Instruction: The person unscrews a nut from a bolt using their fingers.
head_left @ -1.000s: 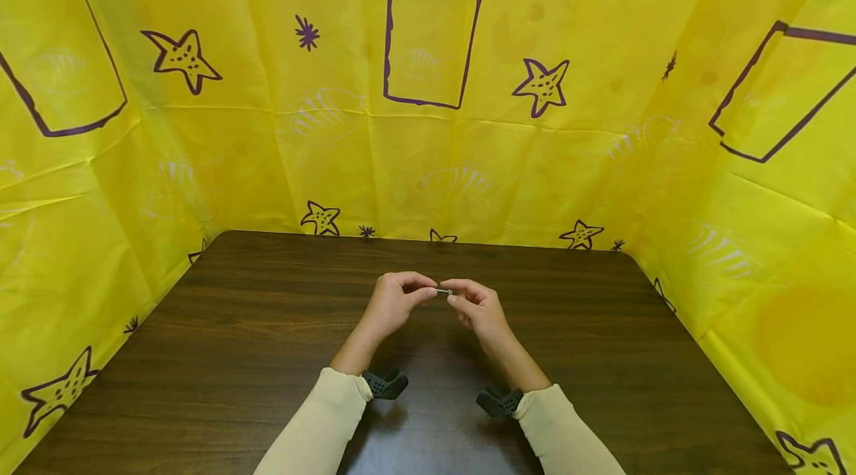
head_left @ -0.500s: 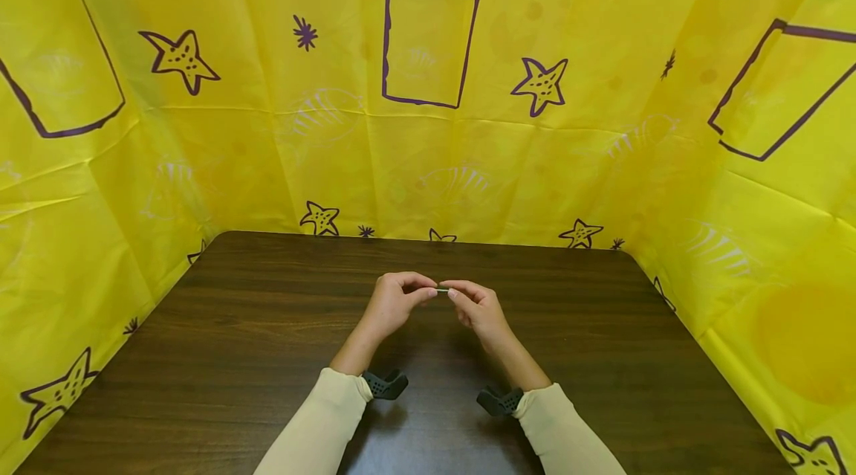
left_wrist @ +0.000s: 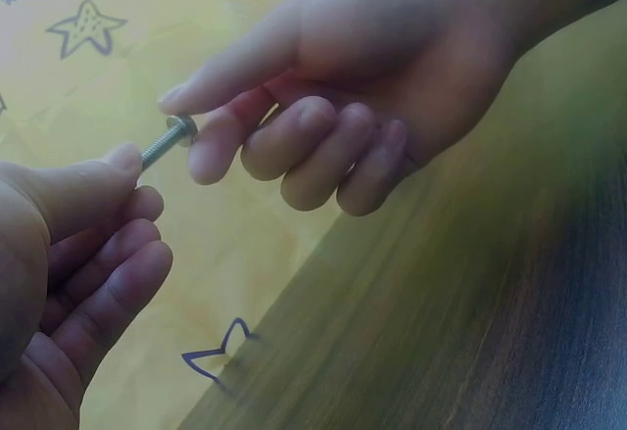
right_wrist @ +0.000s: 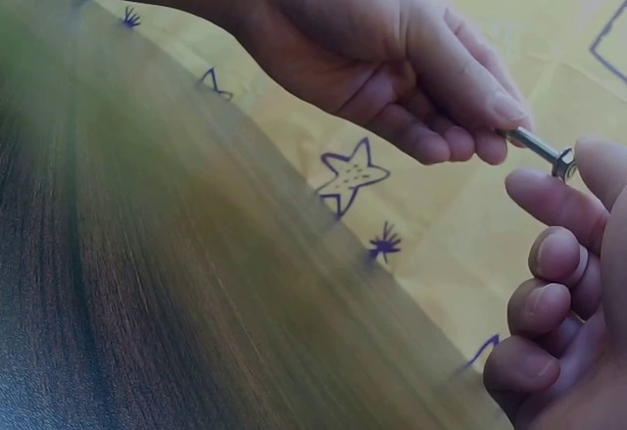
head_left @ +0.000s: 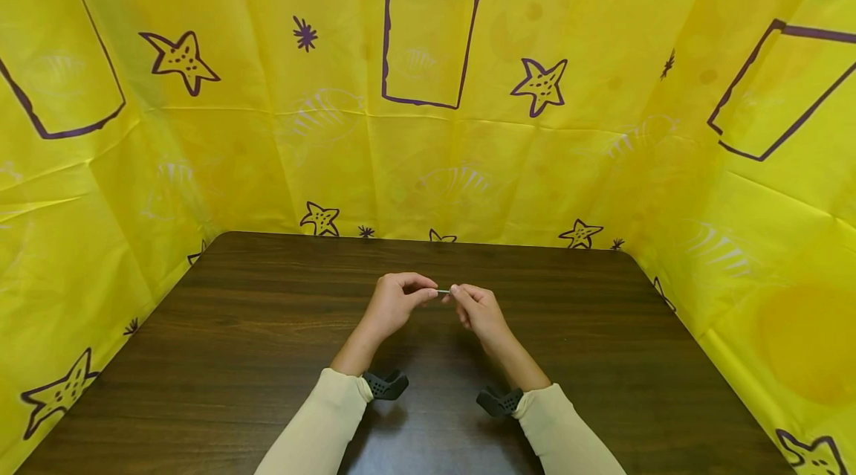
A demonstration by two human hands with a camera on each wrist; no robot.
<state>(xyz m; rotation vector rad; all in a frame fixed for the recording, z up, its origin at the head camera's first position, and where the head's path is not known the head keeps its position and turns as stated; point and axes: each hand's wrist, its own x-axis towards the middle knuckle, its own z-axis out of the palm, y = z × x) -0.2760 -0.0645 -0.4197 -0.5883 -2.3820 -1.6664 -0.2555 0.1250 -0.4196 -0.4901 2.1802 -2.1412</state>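
Observation:
Over the middle of the table, a thin metal bolt [head_left: 443,291] is held level between the two hands. My left hand [head_left: 391,304] pinches one end between thumb and forefinger, which hides that end. Threads show on the bolt's shaft [left_wrist: 159,146] in the left wrist view. At the other end sits a small nut [right_wrist: 563,164], ring-like and shiny. The thumb and forefinger of my right hand [head_left: 483,315] pinch around this nut, thumb on top and forefinger below. The other right fingers are curled beneath the palm.
A dark wood-grain table [head_left: 267,356] lies under both arms. Yellow cloth [head_left: 428,140] printed with purple stars and white fish surrounds it at the back and sides. Dark bands [head_left: 386,384] are worn on both wrists over cream sleeves.
My right thumb has rolled forward and up over the nut, and the right forefinger has dropped from above the bolt to below it. The left hand has held still.

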